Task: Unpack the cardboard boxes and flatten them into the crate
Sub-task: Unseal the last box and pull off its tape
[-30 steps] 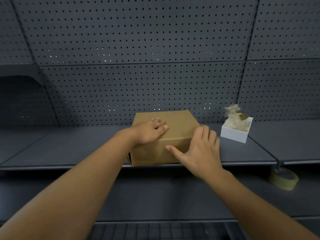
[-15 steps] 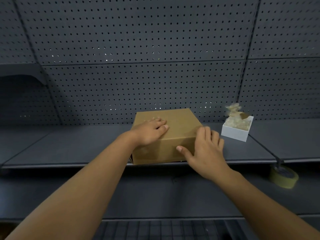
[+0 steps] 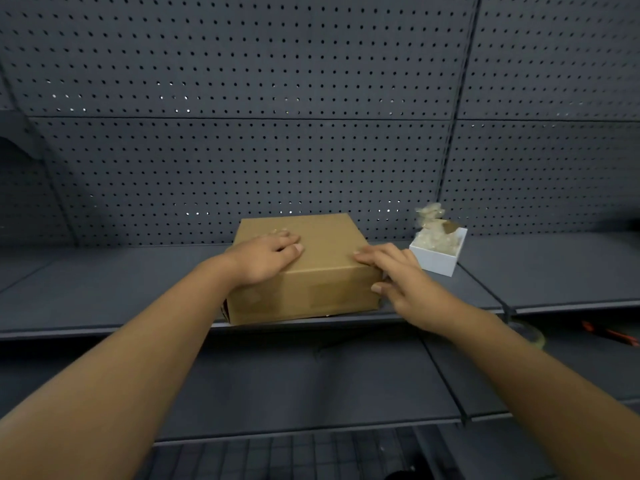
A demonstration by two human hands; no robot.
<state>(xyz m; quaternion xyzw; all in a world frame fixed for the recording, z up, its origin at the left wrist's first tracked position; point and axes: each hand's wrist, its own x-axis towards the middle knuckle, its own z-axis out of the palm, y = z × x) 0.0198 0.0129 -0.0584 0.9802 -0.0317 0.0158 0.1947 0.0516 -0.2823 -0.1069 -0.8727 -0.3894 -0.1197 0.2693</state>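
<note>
A closed brown cardboard box (image 3: 322, 282) sits at the front edge of the upper grey shelf (image 3: 104, 289). My left hand (image 3: 266, 258) lies flat on the box's top near its left side, fingers straight. My right hand (image 3: 401, 282) is at the box's right front corner, with fingertips on the top edge and the thumb against the right side. The box's front face shows two faint tape patches. No crate can be clearly made out.
A small white open box (image 3: 436, 261) holding crumpled clear wrap stands on the shelf right of the cardboard box. A tape roll (image 3: 533, 336), blurred, lies on the lower shelf at the right, beside something orange (image 3: 613, 336). Perforated grey panels form the back wall.
My right hand slid from the box's front face to its right front corner. The left hand stayed on top. The box looks slightly turned on the shelf.
</note>
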